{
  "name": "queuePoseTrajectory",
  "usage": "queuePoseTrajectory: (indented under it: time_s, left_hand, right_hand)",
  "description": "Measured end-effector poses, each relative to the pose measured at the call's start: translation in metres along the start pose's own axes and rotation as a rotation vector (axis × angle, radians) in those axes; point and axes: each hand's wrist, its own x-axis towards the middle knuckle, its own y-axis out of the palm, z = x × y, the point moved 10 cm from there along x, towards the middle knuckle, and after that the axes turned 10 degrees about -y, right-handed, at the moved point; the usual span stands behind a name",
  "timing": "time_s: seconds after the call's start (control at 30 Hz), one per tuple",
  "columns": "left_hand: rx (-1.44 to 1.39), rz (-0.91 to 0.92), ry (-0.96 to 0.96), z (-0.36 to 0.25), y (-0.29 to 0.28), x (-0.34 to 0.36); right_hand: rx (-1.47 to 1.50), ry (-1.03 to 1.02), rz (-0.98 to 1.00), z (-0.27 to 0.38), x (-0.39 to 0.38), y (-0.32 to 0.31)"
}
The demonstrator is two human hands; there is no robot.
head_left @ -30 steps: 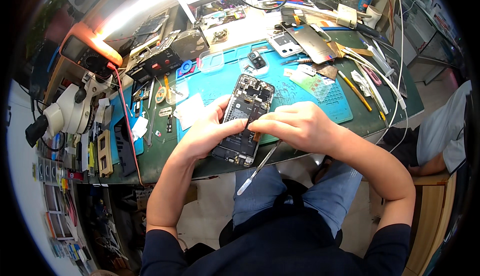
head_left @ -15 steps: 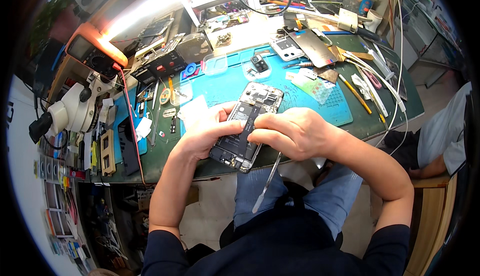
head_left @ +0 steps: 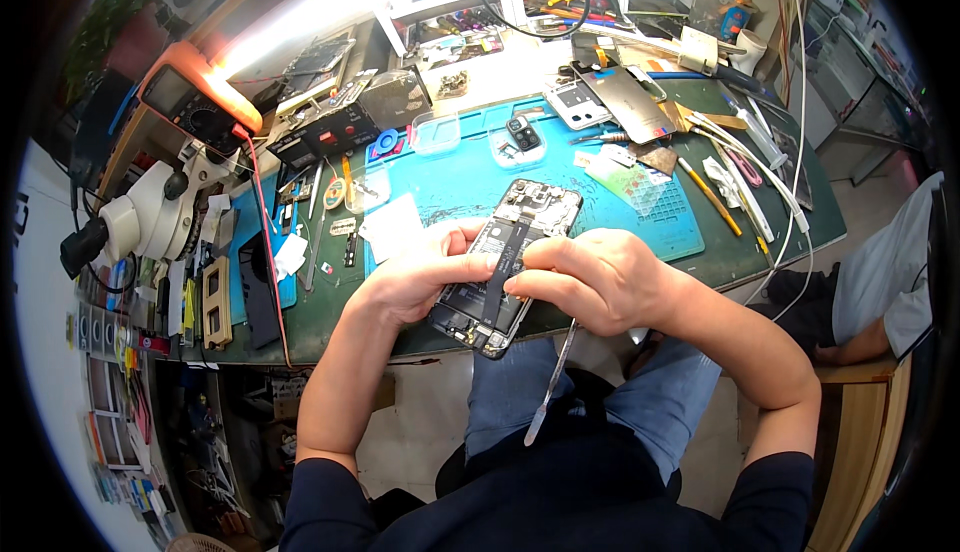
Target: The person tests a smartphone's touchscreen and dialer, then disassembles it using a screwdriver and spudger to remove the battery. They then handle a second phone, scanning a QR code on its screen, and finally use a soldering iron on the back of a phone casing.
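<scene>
An opened smartphone, its back off, is held tilted over the near edge of the bench. My left hand grips its left side, the thumb lying over the battery beside a long black flex cable. My right hand is closed, its finger and thumb tips against the cable and the phone's right side. A thin metal spudger sticks out below that hand, its flat end pointing down over my lap. What the right fingertips press on is partly hidden.
Beyond the phone lies a blue repair mat with a clear tray holding a camera module. An orange multimeter and a microscope stand at the left. Phone parts, tools and white cables crowd the right. Another person sits at far right.
The phone and both hands have shifted slightly right and nearer to me. My left thumb and right fingertips remain at the flex cable. The spudger moved with my right hand.
</scene>
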Motion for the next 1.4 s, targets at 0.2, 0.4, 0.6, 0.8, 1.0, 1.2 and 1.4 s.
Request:
queuePoseTrajectory:
  time_s: [0.2,0.4,0.6,0.8,1.0,1.2,1.4]
  left_hand:
    - [-0.037,0.08,-0.02,0.0,0.008,-0.002]
    - [-0.069,0.141,-0.036,0.003,0.013,-0.002]
    - [-0.108,0.148,-0.025,0.003,0.015,-0.002]
    - [-0.133,-0.074,0.257,-0.02,-0.017,-0.011]
    - [0.016,-0.429,0.499,-0.039,-0.025,-0.021]
    - [0.095,-0.4,0.529,-0.034,-0.02,-0.018]
    - [0.083,-0.413,0.528,-0.036,-0.016,-0.018]
  right_hand:
    - [0.034,0.029,-0.034,0.0,-0.002,-0.001]
    - [0.07,0.045,-0.121,0.001,-0.007,-0.003]
    - [0.093,-0.023,-0.139,0.008,-0.007,-0.007]
    - [-0.024,0.181,-0.229,-0.015,-0.024,-0.034]
    - [0.586,0.983,-0.379,-0.071,-0.063,-0.026]
    - [0.603,1.01,-0.456,-0.068,-0.047,-0.007]
    - [0.395,0.846,-0.411,-0.068,-0.037,-0.01]
